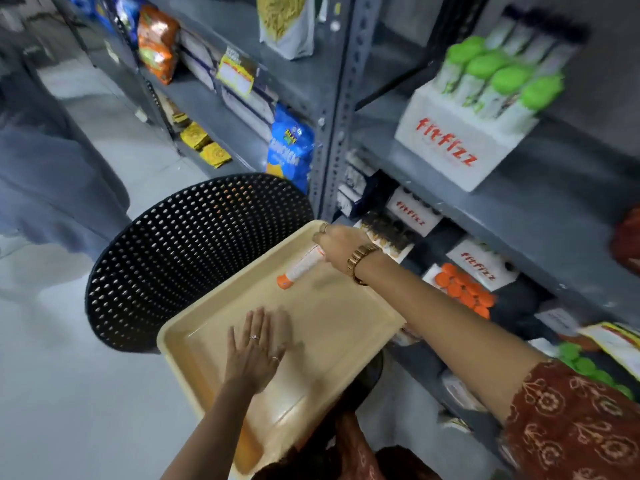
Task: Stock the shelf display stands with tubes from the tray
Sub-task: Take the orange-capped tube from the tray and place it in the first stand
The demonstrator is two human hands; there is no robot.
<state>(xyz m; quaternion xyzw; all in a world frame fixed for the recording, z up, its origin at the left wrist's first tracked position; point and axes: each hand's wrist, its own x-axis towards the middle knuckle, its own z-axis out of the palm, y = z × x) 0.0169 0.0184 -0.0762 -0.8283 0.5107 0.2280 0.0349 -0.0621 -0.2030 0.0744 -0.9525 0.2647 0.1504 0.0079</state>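
A cream tray lies in front of me, partly over a black perforated stool. My right hand is closed around a white tube with an orange cap, held just above the tray's far corner, cap pointing toward me. My left hand lies flat on the tray floor with fingers spread and nothing in it. On the lower shelf to the right stands a white "fitfizz" display stand beside several orange-capped tubes. On the shelf above, another fitfizz stand is filled with green-capped tubes.
The black perforated stool stands under the tray's far left. Grey metal shelving runs along the right, with snack bags and packets further back. A person in grey clothing stands at the left. Green caps show low on the right.
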